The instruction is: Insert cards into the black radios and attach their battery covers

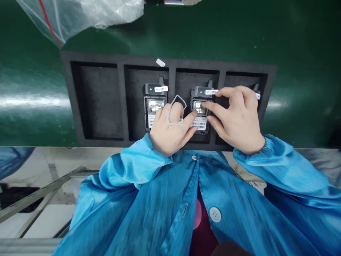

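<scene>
A black foam tray (119, 96) with four pockets lies on the green belt. A dark handheld device (155, 97) with its back open rests in the second pocket. Another such device (200, 101) sits in the third pocket. My left hand (170, 129) lies between them, fingers partly spread, a thin clear loop (178, 103) caught around its fingers, its fingertips touching the third-pocket device's lower label. My right hand (237, 119) is over the third and fourth pockets, its thumb and fingers pinched at the device's open back. A further device (256, 89) peeks out behind that hand.
A clear plastic bag (80, 14) with a red line lies at the far left on the green belt (293, 46). A small white label (160, 62) sits on the tray's far rim. The leftmost pocket (98, 101) holds nothing. A metal frame (39, 193) shows below the belt edge.
</scene>
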